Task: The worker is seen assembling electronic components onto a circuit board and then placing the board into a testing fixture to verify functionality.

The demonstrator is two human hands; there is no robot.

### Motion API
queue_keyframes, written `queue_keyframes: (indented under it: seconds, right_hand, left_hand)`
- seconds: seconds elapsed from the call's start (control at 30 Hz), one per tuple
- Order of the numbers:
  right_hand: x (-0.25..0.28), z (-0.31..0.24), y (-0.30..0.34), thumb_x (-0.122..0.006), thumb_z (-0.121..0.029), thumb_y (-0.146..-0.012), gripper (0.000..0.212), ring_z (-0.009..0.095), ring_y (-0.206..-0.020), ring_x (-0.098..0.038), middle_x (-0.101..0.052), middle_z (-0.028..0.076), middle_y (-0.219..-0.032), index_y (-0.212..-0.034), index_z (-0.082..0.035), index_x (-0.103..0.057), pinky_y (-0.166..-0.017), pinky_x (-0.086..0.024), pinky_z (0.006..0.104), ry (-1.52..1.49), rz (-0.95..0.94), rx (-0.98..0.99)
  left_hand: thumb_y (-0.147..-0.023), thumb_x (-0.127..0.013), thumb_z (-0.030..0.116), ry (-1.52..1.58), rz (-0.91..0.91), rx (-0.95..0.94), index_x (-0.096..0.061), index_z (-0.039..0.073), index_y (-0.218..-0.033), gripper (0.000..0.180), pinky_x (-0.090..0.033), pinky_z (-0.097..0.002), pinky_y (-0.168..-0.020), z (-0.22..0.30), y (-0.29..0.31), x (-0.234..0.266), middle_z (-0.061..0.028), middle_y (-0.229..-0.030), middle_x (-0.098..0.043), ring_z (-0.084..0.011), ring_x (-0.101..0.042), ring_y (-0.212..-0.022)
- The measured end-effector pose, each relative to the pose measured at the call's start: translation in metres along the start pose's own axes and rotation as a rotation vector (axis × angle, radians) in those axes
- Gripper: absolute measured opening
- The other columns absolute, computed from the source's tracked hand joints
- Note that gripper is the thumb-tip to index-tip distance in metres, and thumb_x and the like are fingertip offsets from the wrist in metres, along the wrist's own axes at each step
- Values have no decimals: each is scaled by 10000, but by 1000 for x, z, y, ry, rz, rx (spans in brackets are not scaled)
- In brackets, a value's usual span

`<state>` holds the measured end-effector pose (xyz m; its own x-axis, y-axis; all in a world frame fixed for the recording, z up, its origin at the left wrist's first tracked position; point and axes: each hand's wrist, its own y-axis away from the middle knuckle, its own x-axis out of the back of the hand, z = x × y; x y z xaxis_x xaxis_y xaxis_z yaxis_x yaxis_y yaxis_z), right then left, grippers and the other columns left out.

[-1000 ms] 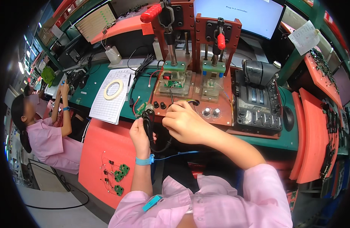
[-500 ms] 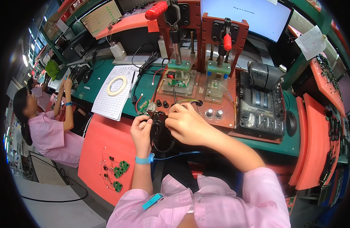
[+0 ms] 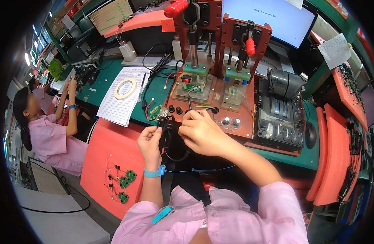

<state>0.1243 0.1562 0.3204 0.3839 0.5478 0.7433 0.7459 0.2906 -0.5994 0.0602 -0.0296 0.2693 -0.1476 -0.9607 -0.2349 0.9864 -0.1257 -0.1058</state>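
Head view: both hands (left hand (image 3: 149,141), right hand (image 3: 201,132)) grip black cable (image 3: 167,134) at bench edge (image 3: 276,151)

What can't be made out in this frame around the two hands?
- Head view: the black cable in the left hand; its end is hidden by the fingers.
- Right hand: its fingertips curl under, so what they pinch is hidden.
- Small green boards on the orange tray: too small for detail.
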Motion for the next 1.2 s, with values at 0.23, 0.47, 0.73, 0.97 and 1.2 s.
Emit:
queue_keyframes:
  seconds: [0.23, 0.47, 0.73, 0.97, 1.2]
  right_hand:
    - [1, -2, -1, -642, -39, -688, 78, 216, -911, -521, -602, 39, -830, -745, -64, -596, -913, -366, 411, -5, -9, -2]
    - [0, -2, 0, -642, -35, -685, 80, 218, -917, -522, -606, 39, -837, -748, -62, -600, -913, -365, 414, 3, -3, -3]
    - [3, -4, -3, -633, -32, -704, 78, 221, -928, -525, -611, 32, -873, -766, -70, -605, -913, -355, 389, -53, -26, -52]
    - [-3, -4, -13, -638, -46, -718, 110, 225, -906, -519, -594, 29, -862, -818, -78, -604, -899, -352, 373, -97, 100, -121]
    - [-9, 8, -33, -621, -69, -690, 114, 272, -839, -510, -588, 74, -827, -800, -71, -589, -861, -377, 414, 212, 299, -83]
  left_hand:
    - [-867, -586, -5, 51, 31, 29, -617, 9, -846, 40, -383, -141, -590, -4, -2, 4, -11, -737, -609, -40, -495, -627]
    - [-868, -577, 6, 215, -5, 125, -611, 21, -827, 54, -376, -141, -565, 9, -3, 1, -7, -724, -604, -37, -489, -609]
    - [-874, -569, 18, 168, 17, 68, -572, 47, -774, 104, -376, -146, -535, 13, -15, -2, 0, -697, -587, -36, -487, -581]
    - [-888, -567, 24, 212, -57, 72, -560, 49, -807, 85, -374, -148, -542, 14, -16, -3, 8, -708, -579, -34, -488, -595]
    - [-845, -567, -25, -274, -314, -177, -592, 24, -1081, 242, -443, -208, -698, 61, -30, 13, -73, -932, -625, -103, -540, -796]
